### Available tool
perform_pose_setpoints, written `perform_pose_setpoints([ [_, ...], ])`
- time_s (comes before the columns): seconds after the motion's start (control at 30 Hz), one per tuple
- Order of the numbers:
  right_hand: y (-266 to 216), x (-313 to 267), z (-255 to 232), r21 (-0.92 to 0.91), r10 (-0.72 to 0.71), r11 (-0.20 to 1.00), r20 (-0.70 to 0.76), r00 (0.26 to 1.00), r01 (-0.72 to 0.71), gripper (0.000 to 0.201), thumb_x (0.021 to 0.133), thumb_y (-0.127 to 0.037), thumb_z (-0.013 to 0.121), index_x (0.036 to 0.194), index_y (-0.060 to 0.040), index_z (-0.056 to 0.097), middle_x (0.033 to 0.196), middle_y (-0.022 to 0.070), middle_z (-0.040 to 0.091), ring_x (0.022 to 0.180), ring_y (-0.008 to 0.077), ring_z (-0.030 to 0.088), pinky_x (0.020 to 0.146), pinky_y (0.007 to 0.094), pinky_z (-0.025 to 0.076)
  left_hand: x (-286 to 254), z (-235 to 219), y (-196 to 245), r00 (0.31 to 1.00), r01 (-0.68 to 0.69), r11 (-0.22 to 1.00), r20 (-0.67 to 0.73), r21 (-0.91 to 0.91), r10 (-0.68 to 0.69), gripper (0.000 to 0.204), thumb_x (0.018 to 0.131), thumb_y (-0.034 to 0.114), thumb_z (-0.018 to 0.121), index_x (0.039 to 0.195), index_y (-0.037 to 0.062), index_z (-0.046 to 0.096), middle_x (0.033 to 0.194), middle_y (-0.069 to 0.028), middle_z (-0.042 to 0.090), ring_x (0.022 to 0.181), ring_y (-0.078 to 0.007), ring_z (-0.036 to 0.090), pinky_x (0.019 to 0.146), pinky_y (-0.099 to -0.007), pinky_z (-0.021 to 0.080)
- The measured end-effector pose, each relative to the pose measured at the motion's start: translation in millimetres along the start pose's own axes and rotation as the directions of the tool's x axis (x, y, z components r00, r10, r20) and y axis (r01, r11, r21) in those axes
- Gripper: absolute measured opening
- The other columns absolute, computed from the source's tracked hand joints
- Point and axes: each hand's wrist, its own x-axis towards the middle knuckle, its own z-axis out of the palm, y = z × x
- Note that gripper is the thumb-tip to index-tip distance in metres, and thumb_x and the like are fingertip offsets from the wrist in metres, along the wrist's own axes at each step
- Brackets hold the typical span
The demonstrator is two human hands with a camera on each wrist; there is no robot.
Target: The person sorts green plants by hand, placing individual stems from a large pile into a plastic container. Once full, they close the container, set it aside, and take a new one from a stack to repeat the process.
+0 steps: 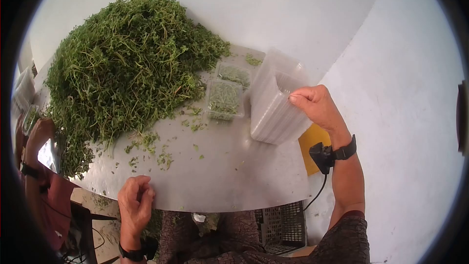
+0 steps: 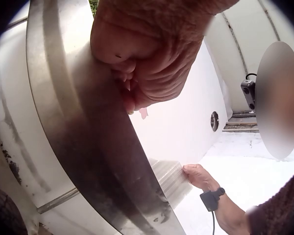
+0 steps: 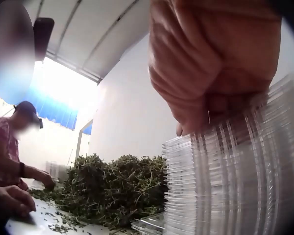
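Observation:
My right hand (image 1: 318, 107) is at the near top corner of a tall stack of clear plastic clamshell boxes (image 1: 273, 117), thumb and fingers pinching the rim of a box. In the right wrist view its curled fingers reach down over the layered edges of the stack (image 3: 220, 181). My left hand (image 1: 136, 203) rests by the near edge of the metal table (image 1: 229, 176), fingers loosely curled with nothing in them. Left of the stack, two clear boxes filled with leafy greens (image 1: 224, 99) overlap in the head view.
A big heap of leafy green stems (image 1: 127, 68) covers the table's back left, with loose sprigs scattered before it. Another person's hand (image 1: 43, 132) works at the heap's left side. A yellow sheet (image 1: 312, 147) shows beyond the stack; a black crate (image 1: 281, 227) is below the table.

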Motion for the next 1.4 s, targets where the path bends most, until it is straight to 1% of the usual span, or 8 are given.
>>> perform_pose_setpoints([
  [0.13,-4.5,4.0,-4.1,-0.185,-0.107,0.977,0.023,0.994,0.109,0.017,0.087,-0.01,0.061,0.077,0.0029,0.066,0.059,-0.0046,0.047,0.058,0.0052,0.04,0.051,0.0248,0.034,0.1,0.8,-1.1,1.0,-0.001,1.0,-0.003,0.0,0.001,0.023,0.079,-0.007,0.056,0.102,-0.0012,0.058,0.076,-0.0091,0.055,0.061,-0.0178,0.058,0.057,-0.0291,0.047],
  [0.27,-8.0,9.2,-3.1,-0.122,-0.155,0.98,0.019,0.988,0.156,0.022,0.084,-0.011,0.059,0.069,0.0036,0.058,0.052,0.0004,0.042,0.054,0.0074,0.036,0.049,0.0289,0.032,0.1,0.2,0.1,0.997,0.077,0.996,0.013,-0.044,-0.077,0.022,0.08,-0.007,0.057,0.101,-0.0015,0.058,0.077,-0.009,0.056,0.062,-0.0169,0.058,0.057,-0.0284,0.047],
  [0.63,-11.4,18.2,-15.5,-0.024,-0.148,0.989,0.033,0.988,0.148,0.017,0.086,-0.012,0.061,0.079,0.0015,0.069,0.067,0.0006,0.063,0.062,0.0071,0.05,0.058,0.0253,0.042,-0.3,1.7,-2.0,0.993,0.114,0.991,0.008,-0.068,-0.114,0.021,0.08,-0.007,0.057,0.101,-0.0017,0.059,0.078,-0.0086,0.056,0.063,-0.0155,0.059,0.057,-0.0278,0.048],
  [0.87,-17.7,20.6,-19.5,-0.166,-0.133,0.974,0.139,0.981,0.156,0.015,0.083,-0.006,0.056,0.079,0.0023,0.068,0.064,0.0015,0.059,0.06,0.0081,0.047,0.055,0.0262,0.04,1.1,2.0,1.4,0.997,0.07,0.997,-0.011,-0.011,-0.07,0.021,0.08,-0.007,0.057,0.1,-0.002,0.059,0.077,-0.009,0.056,0.062,-0.0162,0.059,0.058,-0.0278,0.048],
  [1.17,-30.0,22.2,-15.8,-0.367,-0.211,0.885,0.232,0.949,0.287,0.01,0.071,-0.002,0.047,0.065,0.0012,0.055,0.057,0.0112,0.054,0.051,0.0219,0.045,0.051,0.0354,0.039,4.5,-2.2,7.5,0.997,0.07,0.997,0.018,0.017,-0.07,0.021,0.079,-0.007,0.057,0.099,-0.0026,0.059,0.077,-0.0092,0.056,0.063,-0.0165,0.059,0.058,-0.0288,0.048],
  [1.27,-27.6,24.6,-15.1,-0.473,-0.263,0.803,0.266,0.927,0.364,0.009,0.069,-0.003,0.046,0.065,0.0008,0.054,0.06,0.0152,0.056,0.053,0.0297,0.049,0.053,0.0394,0.042,10.8,-9.0,26.0,0.98,0.183,0.982,0.086,-0.037,-0.18,0.019,0.079,-0.006,0.059,0.098,-0.0033,0.06,0.077,-0.0112,0.058,0.066,-0.0199,0.062,0.061,-0.0306,0.05],
  [1.33,-25.5,24.2,-14.5,-0.428,-0.327,0.812,0.232,0.916,0.398,0.008,0.07,-0.004,0.047,0.066,0.0003,0.053,0.061,0.0161,0.056,0.054,0.0318,0.051,0.054,0.0415,0.042,17.4,-13.1,38.4,0.981,-0.061,0.989,0.192,0.133,0.035,0.017,0.08,-0.005,0.061,0.096,-0.0034,0.061,0.079,-0.0143,0.062,0.069,-0.0252,0.064,0.062,-0.0327,0.051],
  [1.4,-21.1,24.4,-16.0,-0.404,-0.357,0.814,0.219,0.908,0.417,0.008,0.073,-0.004,0.048,0.067,0.0004,0.053,0.06,0.0136,0.054,0.053,0.0268,0.048,0.053,0.0379,0.04,24.5,-12.0,51.3,0.973,-0.109,0.986,0.215,0.129,0.079,0.018,0.078,-0.006,0.061,0.096,-0.004,0.061,0.078,-0.014,0.062,0.068,-0.0243,0.064,0.061,-0.0318,0.05],
])
